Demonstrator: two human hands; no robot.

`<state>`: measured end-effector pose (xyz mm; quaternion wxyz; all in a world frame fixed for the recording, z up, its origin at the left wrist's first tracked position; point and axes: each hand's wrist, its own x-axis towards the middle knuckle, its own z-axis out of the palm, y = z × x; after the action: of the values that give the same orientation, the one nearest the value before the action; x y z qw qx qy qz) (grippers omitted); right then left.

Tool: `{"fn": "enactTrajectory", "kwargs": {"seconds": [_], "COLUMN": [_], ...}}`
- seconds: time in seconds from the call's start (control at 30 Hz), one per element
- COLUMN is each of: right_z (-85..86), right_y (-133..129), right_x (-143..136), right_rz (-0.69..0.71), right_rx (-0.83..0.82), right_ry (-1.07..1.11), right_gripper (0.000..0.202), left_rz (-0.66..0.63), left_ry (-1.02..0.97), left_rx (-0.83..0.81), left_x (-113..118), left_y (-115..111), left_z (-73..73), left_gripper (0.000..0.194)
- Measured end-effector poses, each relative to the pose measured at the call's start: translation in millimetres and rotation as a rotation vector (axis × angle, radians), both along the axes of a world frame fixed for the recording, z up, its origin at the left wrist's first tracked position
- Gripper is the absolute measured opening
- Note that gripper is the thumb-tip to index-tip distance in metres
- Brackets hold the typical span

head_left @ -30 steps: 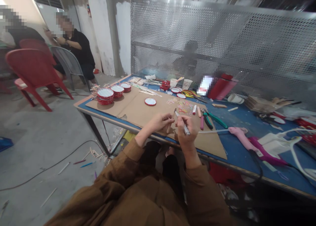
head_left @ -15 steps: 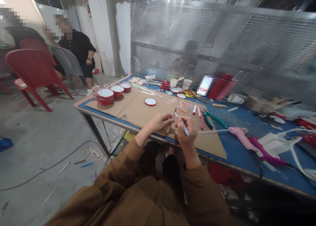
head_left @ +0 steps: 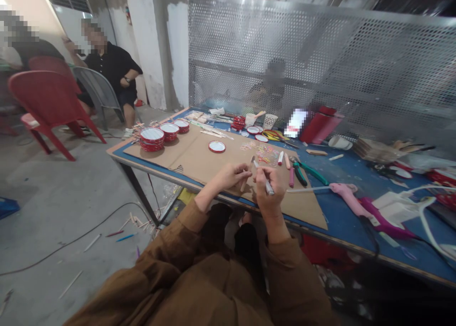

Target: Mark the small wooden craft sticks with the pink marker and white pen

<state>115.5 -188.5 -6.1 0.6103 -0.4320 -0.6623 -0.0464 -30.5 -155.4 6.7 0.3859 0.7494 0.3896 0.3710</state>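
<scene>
Pinched in my left hand (head_left: 236,175) is a thin wooden stick (head_left: 242,186) with a greyish upper end. My right hand (head_left: 270,183) is closed around a white marker (head_left: 269,188), its tip close beside the stick's upper end. Whether the tip touches the stick I cannot tell. Both hands are over the near edge of the brown cardboard sheet (head_left: 192,162). Beyond them lies a single red-rimmed white disc (head_left: 217,146). Small coloured rubber bands (head_left: 263,153) are scattered past my right hand, near a capped red-and-white marker (head_left: 280,158).
Stacked red-rimmed drums (head_left: 152,143) stand at the table's left. Green-handled pliers (head_left: 299,174), a pink glue gun (head_left: 344,189) and a white power strip (head_left: 392,205) lie right. A phone (head_left: 296,123) leans at the back. Someone sits near a red chair (head_left: 53,98).
The marker tip has shifted slightly beside the stick; both hands stay almost in place. In the background, the seated person's arm and body have moved a little.
</scene>
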Motion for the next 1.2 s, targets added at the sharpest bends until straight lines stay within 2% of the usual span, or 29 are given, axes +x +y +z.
{"fn": "enactTrajectory", "kwargs": {"seconds": [0.2,0.5,0.9,1.2], "right_z": [-3.4,-1.2,0.4,-4.3], "right_y": [1.3,-0.2,-0.7,0.6], "right_x": [0.7,0.5,0.4,1.3], "right_rz": [-0.004,0.002,0.007,0.024], "right_rx": [0.019,-0.014,-0.005,-0.051], "right_ry": [0.080,0.025,0.021,0.086], "right_gripper": [0.020,0.021,0.019,0.023], "left_rz": [0.006,-0.018,0.019,-0.006], "left_ry": [0.002,-0.030,0.019,-0.001], "left_rx": [-0.021,-0.009,-0.002,-0.019], "left_x": [0.3,0.3,0.8,0.0], "left_y": [-1.4,2.9,1.1,-0.1], "left_z": [2.4,-3.4,0.0,0.7], "left_gripper": [0.025,0.027,0.027,0.027]}}
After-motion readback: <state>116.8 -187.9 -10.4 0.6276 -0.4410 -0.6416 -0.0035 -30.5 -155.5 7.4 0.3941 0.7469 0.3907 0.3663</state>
